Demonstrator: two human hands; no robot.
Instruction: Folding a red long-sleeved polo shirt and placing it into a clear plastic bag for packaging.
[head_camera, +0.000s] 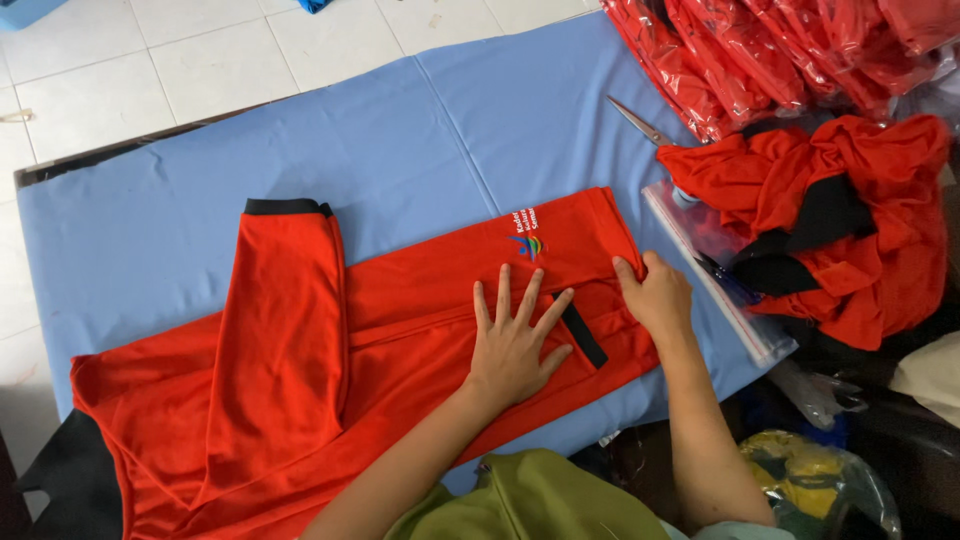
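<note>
I am pressing my left hand (512, 340) flat, fingers spread apart, on the red shirt (380, 330) lying across the blue-covered desk (400, 140). My right hand (655, 295) is pinching the shirt's right edge, fingers clamped on the fabric. Scissors (640, 123) are lying far right, near bagged red garments (760, 50).

Bare forearms, no rings visible, olive-green garment (530, 495), perhaps a headscarf
</note>
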